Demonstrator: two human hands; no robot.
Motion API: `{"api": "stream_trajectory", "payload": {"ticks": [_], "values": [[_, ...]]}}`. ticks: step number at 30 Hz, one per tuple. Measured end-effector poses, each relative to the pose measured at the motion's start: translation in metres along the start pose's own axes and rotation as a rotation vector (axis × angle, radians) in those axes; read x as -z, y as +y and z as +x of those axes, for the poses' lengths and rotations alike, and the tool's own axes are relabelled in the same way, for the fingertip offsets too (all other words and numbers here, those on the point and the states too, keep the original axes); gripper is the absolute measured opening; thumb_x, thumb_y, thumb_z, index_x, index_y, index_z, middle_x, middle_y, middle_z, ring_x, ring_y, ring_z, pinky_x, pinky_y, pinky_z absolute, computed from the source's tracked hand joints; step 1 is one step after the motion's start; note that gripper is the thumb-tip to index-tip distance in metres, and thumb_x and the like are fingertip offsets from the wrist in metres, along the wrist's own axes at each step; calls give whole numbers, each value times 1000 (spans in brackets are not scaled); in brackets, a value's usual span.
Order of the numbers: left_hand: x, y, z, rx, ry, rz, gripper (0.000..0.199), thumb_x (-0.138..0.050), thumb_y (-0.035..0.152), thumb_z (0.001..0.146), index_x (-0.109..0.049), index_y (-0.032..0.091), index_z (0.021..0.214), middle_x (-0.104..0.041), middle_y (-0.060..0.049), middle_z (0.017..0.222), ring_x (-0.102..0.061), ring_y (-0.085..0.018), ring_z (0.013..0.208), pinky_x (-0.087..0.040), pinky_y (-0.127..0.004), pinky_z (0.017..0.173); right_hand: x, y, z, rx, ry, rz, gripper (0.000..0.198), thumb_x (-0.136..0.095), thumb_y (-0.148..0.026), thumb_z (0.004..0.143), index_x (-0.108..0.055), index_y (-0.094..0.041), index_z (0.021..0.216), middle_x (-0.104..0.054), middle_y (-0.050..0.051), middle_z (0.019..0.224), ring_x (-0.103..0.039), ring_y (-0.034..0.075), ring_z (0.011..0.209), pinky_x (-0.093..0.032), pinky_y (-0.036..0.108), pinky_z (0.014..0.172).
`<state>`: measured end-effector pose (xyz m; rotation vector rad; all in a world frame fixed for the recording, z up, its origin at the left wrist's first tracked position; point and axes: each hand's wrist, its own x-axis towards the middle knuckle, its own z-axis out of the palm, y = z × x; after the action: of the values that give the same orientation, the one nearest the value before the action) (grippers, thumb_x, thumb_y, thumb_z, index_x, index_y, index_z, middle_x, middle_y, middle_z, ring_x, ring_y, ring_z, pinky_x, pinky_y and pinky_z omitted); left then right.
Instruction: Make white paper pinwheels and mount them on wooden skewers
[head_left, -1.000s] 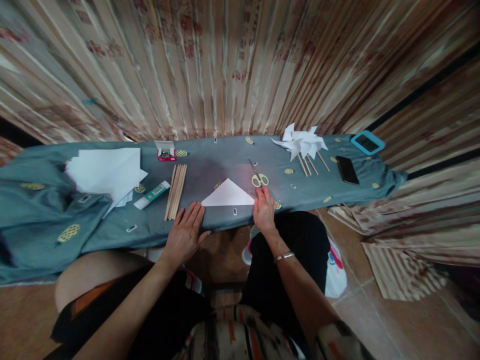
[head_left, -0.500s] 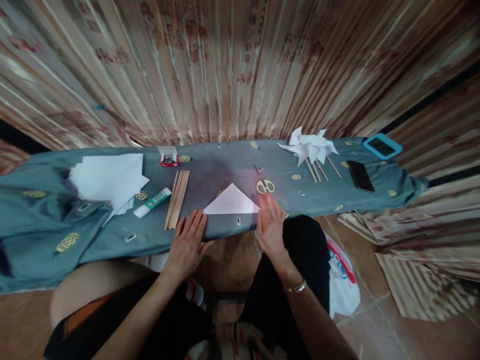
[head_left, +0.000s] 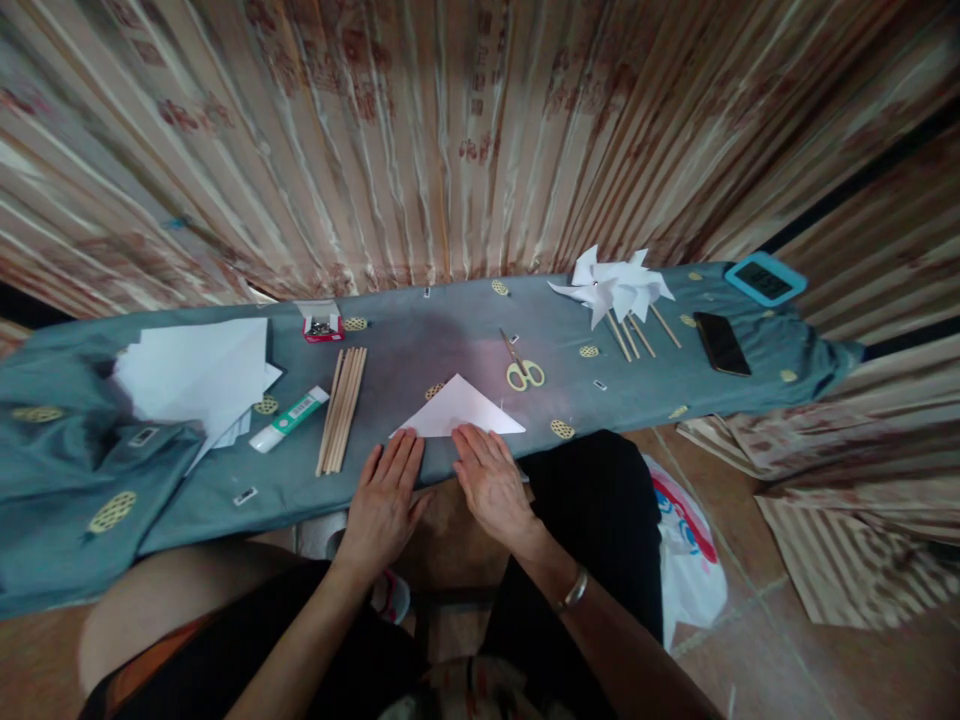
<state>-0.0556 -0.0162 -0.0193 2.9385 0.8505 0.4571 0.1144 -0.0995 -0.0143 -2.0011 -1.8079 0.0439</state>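
A white sheet of paper (head_left: 459, 405), folded into a triangle, lies on the cloth-covered table with its point away from me. My left hand (head_left: 386, 495) rests flat with its fingertips at the triangle's near left edge. With fingers stretched out, my right hand (head_left: 491, 480) presses on the middle of the folded edge. Yellow-handled scissors (head_left: 523, 370) lie beyond the paper to the right. To the left lie several wooden sticks (head_left: 342, 410) in a row and a green and white glue stick (head_left: 289, 418).
A stack of white paper (head_left: 195, 375) lies at the left, near a small red box (head_left: 323, 325) holding small metal pieces. Paper pinwheels (head_left: 619, 285) on sticks, a dark phone (head_left: 721, 343) and a blue-framed digital clock (head_left: 765, 279) are at the right. A curtain (head_left: 450, 140) hangs behind.
My right hand has moved left from the triangle's right corner to the middle of its folded edge. My left hand stays at the left corner. The view has shifted slightly.
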Motion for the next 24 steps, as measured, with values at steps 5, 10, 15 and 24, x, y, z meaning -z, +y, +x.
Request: {"api": "stream_trajectory", "payload": {"ticks": [5,10,15,24], "values": [[3,-8,-8,14,13,-10,63,-47,33,92,-31,7,146,-43,-21,147,-37,-31,138,-31,-50,111,8,28,-22,-179,114,-114,41,-39,-23,97,-48,-12,136,-56,17,136,-51,27,127,-34,51,108],[1,-8,-10,34,38,-62,63,-46,30,93,-24,14,149,-44,-19,146,-38,-32,138,-32,-53,109,28,43,-28,-230,188,-118,40,-39,-24,97,-52,-8,131,-57,21,132,-52,28,125,-41,50,104],[11,4,-13,99,124,-192,68,-48,23,94,-14,23,152,-30,-19,154,-24,-31,144,-32,-56,111,49,43,13,-137,142,113,48,-42,-31,96,-44,-7,138,-51,20,140,-43,26,134,-37,46,110],[20,41,-25,462,31,-962,46,-51,35,93,-46,23,138,-50,-12,143,-44,-26,135,-35,-49,112,27,59,93,-302,-120,581,59,-67,-17,75,-51,-17,132,-72,7,108,-68,18,92,-53,35,87]]}}
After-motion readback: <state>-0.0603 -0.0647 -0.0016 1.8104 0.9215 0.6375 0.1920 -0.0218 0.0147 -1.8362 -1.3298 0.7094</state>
